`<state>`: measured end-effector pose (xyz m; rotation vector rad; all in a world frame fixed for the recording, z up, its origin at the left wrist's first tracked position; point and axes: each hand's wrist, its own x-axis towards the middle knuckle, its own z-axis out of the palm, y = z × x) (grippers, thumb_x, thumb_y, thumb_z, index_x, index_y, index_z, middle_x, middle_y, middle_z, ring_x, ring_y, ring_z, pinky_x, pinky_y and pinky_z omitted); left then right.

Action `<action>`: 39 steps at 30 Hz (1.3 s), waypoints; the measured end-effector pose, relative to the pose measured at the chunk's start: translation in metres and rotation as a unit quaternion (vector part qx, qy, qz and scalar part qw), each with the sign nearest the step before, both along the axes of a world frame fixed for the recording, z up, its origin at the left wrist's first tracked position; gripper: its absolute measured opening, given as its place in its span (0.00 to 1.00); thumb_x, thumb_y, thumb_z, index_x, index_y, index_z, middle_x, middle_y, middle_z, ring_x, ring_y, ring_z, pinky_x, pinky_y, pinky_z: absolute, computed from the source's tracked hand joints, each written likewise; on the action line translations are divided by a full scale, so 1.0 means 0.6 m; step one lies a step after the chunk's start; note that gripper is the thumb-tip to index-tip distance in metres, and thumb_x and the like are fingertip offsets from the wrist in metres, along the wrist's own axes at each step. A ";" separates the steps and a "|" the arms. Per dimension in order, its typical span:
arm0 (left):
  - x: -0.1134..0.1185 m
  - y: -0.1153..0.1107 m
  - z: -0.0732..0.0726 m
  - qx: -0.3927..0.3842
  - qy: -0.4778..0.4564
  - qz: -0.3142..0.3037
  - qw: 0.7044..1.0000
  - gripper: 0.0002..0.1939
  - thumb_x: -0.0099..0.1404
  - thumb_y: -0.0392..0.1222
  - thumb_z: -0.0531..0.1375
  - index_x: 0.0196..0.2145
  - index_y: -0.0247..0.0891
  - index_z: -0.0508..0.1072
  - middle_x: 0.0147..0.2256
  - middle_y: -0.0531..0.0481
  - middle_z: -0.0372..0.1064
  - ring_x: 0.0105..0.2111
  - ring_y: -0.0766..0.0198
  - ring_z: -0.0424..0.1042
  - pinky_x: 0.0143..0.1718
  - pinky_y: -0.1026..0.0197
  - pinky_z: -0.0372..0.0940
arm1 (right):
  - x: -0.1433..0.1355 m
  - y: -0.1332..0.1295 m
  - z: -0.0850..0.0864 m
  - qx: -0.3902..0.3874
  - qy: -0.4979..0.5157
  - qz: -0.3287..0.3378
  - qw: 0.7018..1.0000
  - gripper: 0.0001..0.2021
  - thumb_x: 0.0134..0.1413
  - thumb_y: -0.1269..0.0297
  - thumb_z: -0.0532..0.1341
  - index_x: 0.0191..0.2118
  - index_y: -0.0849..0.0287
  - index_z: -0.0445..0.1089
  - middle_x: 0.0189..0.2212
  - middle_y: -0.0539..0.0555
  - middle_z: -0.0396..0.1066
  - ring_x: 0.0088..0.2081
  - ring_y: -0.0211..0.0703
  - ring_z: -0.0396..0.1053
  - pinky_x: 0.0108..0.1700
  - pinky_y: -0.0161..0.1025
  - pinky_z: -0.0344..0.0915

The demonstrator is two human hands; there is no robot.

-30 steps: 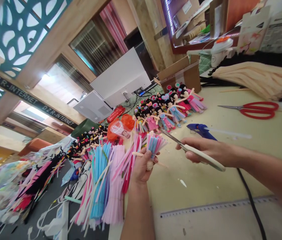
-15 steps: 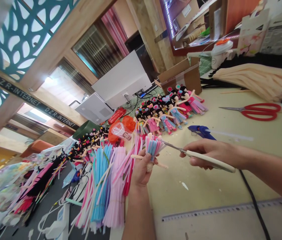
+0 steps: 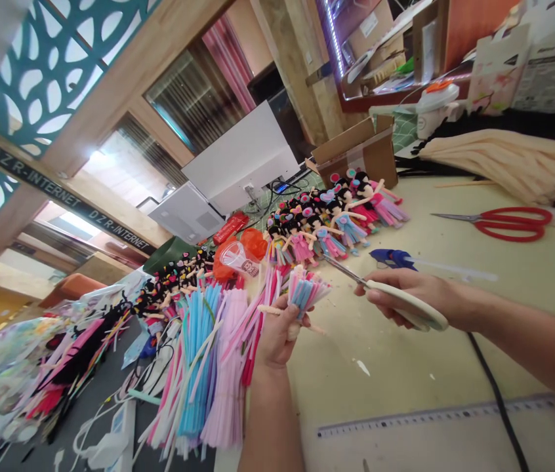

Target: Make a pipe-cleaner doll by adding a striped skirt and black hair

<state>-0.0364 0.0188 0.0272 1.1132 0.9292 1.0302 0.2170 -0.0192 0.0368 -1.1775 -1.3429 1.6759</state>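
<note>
My left hand [image 3: 277, 331] is closed around a pipe-cleaner doll [image 3: 304, 292]. Its pink, white and blue skirt strands point up and to the right, and beige arms stick out on both sides of my fingers. In my right hand [image 3: 408, 298] is a pair of scissors [image 3: 405, 303] with cream handles. The blades point up and left, a little above and right of the skirt's tips, apart from them. My palm hides part of the doll's body.
Finished dolls [image 3: 331, 219] stand in rows behind my hands. Left are bundles of coloured pipe cleaners [image 3: 199, 367]. Right lie a blue glue gun [image 3: 393, 257], red-handled scissors [image 3: 508, 223] and beige stems [image 3: 498, 160]. A ruler [image 3: 435, 416] and black cable [image 3: 494, 393] are near the front.
The cream-handled scissors have moved up and away from the skirt strands, which they were touching or close to. The doll has tilted slightly to the right in my left hand.
</note>
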 end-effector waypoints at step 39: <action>0.019 0.000 0.000 -0.030 0.000 0.059 0.998 0.20 0.49 0.51 0.69 0.32 0.37 0.67 0.28 0.50 0.73 0.21 0.71 0.66 0.27 0.65 0.58 | -0.006 0.003 -0.006 0.224 -0.157 -0.029 0.961 0.24 0.47 0.47 0.61 0.48 0.56 0.70 0.27 0.50 0.63 0.31 0.42 0.60 0.31 0.36 0.59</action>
